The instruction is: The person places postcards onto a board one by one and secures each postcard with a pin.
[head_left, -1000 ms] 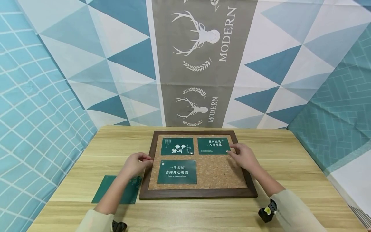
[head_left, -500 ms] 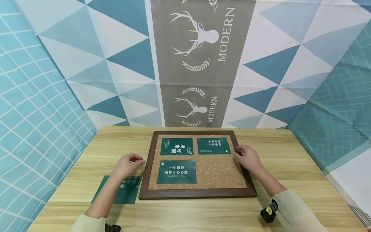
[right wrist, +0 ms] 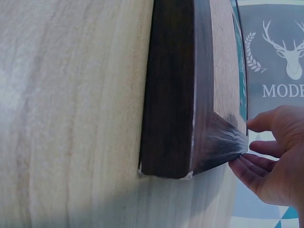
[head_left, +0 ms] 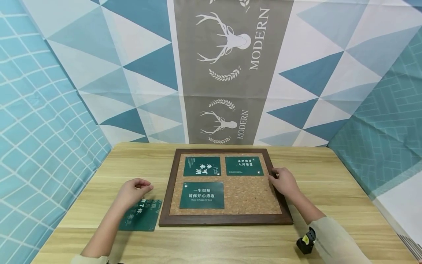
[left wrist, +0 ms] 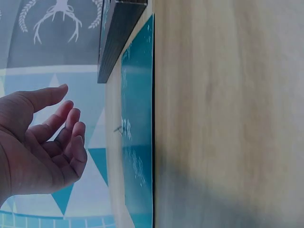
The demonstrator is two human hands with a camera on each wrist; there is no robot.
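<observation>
Your left hand is in the air over the table, at the left of the cork board. Its thumb is apart from the fingers, which are loosely bent, and they hold nothing. Near this hand and below it lies the loose green card, flat on the table, just beside the lower left corner of the board's dark frame; in the head view your forearm covers one part of it. The left wrist view shows also a small thin object next to this card, but it is too small to name with certainty.

Your right hand is at the right side of the frame. Its fingers are spread a little and their tips seem to touch the wood, without clamping it.

The board lies flat and carries three green cards with white writing: the upper left card, the upper right card and the lower left card. Each one has a small shiny dot near a corner. The lower right part shows bare cork.
</observation>
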